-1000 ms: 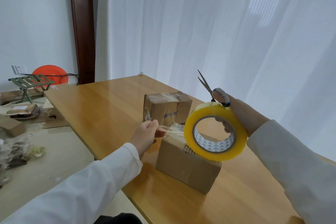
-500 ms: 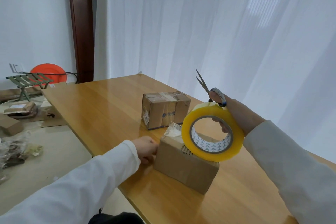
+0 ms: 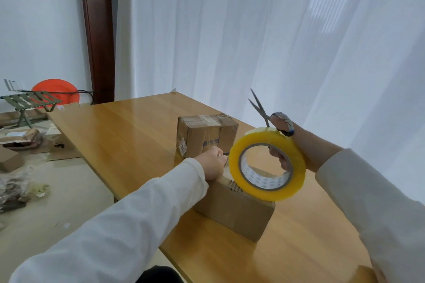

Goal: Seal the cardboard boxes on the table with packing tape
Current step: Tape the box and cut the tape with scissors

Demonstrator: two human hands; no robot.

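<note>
Tape roll (image 3: 268,166) and scissors (image 3: 261,108) in right hand (image 3: 299,147)'s closed grip, left hand (image 3: 212,163) seemingly fisted at near box (image 3: 232,209) edge.

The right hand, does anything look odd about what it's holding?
Yes. The right hand grips both the tape roll and the scissors together, blades parted and pointing up, while the left hand rests on the near box.

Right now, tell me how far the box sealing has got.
Done: the far box already has tape across its top. In hand: the left hand presses on the near box, while the right hand holds the tape roll and scissors over it. Left: taping this box and cutting the tape.
</note>
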